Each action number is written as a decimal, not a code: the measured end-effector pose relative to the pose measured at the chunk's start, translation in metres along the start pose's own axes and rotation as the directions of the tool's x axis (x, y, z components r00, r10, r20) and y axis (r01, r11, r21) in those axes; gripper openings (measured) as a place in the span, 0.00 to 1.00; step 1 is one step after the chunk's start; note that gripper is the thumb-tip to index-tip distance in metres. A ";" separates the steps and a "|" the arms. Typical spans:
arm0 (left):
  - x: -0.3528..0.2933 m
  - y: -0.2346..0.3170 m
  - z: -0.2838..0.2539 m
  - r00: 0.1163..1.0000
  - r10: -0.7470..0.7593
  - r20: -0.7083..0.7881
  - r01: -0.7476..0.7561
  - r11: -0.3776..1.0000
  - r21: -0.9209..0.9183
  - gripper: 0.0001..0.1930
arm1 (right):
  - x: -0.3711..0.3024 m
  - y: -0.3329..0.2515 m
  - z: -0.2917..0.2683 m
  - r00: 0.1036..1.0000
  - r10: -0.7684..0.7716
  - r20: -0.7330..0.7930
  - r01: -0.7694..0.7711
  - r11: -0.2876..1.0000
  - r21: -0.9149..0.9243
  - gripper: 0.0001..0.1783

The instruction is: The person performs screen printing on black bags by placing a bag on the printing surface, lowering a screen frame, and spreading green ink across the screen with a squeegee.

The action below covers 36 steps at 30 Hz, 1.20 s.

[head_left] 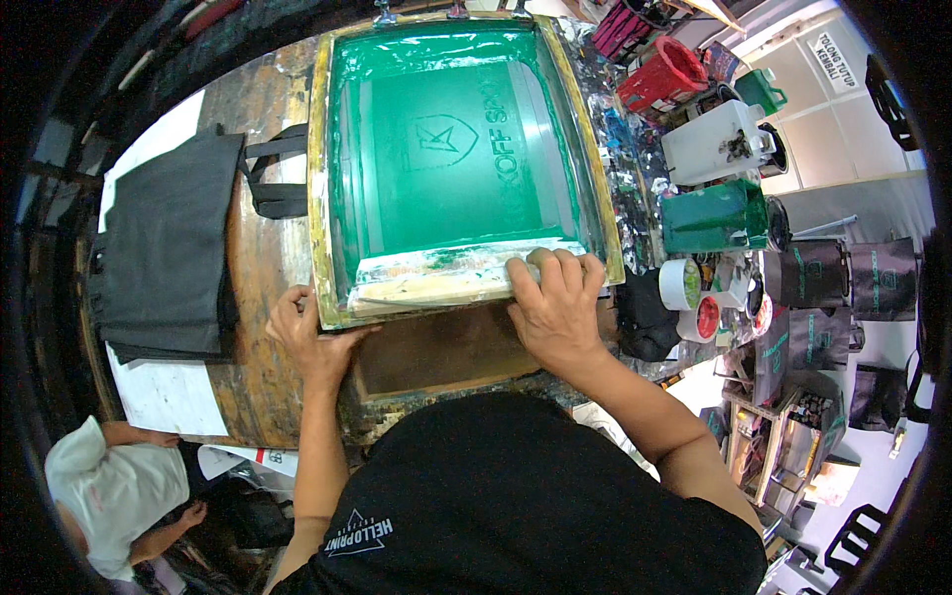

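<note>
A wooden printing frame (319, 178) with a green mesh screen (451, 149) lies on the worn wooden table (263, 297). Along its near edge rests a long pale squeegee (436, 288) smeared with green ink. My right hand (555, 297) is shut on the right end of the squeegee. My left hand (307, 332) grips the near left corner of the frame, thumb on its edge. Under the frame's near side a dark brown board (436, 352) shows.
A stack of dark tote bags (164, 248) lies left of the frame. Ink tubs, a red bucket (662, 74), a green container (709, 213) and tape rolls (679, 283) crowd the right. Printed bags (843, 283) lie at the far right. Another person (114, 491) crouches at the lower left.
</note>
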<state>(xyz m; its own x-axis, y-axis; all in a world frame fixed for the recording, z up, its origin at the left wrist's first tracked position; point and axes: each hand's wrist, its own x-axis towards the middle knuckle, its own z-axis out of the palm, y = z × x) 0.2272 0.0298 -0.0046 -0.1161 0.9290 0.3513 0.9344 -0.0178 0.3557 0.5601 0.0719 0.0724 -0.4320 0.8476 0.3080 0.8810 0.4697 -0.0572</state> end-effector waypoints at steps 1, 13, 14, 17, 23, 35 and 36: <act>-0.001 0.001 -0.001 1.000 0.014 -0.018 -0.014 1.000 0.005 0.47 | 0.001 -0.001 -0.004 1.000 0.001 -0.001 -0.001 1.000 -0.005 0.26; 0.075 0.074 -0.065 0.939 -0.233 -0.253 -0.077 0.576 -0.814 0.37 | 0.087 0.015 -0.084 0.874 -0.121 -0.471 0.064 0.989 -0.133 0.30; 0.088 0.083 -0.072 0.929 -0.271 -0.252 -0.070 0.540 -0.839 0.35 | 0.105 0.021 -0.092 0.845 -0.143 -0.516 0.073 0.985 -0.153 0.30; 0.119 0.090 -0.087 0.918 -0.208 -0.339 -0.195 0.507 -0.840 0.38 | 0.149 0.030 -0.125 0.783 -0.200 -0.589 0.090 0.973 -0.212 0.31; 0.111 0.064 -0.054 0.956 -0.199 -0.214 0.018 0.771 -0.637 0.47 | 0.200 0.041 -0.158 0.825 -0.154 -0.543 0.129 0.988 -0.085 0.41; 0.082 0.021 0.023 0.928 -0.314 0.199 0.321 0.947 0.000 0.50 | 0.249 0.043 -0.206 0.980 0.022 -0.197 -0.025 1.000 -0.009 0.43; 0.090 0.023 0.020 0.874 -0.375 0.309 0.414 0.907 -0.073 0.51 | 0.247 0.041 -0.208 0.982 0.023 -0.188 -0.028 0.999 -0.021 0.43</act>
<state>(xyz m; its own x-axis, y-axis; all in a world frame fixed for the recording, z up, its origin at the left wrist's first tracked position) 0.2444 0.1205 0.0180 -0.3476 0.9330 -0.0933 0.7749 0.3419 0.5317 0.5296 0.2491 0.3438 -0.3676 0.7968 0.4795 0.8965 0.4408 -0.0452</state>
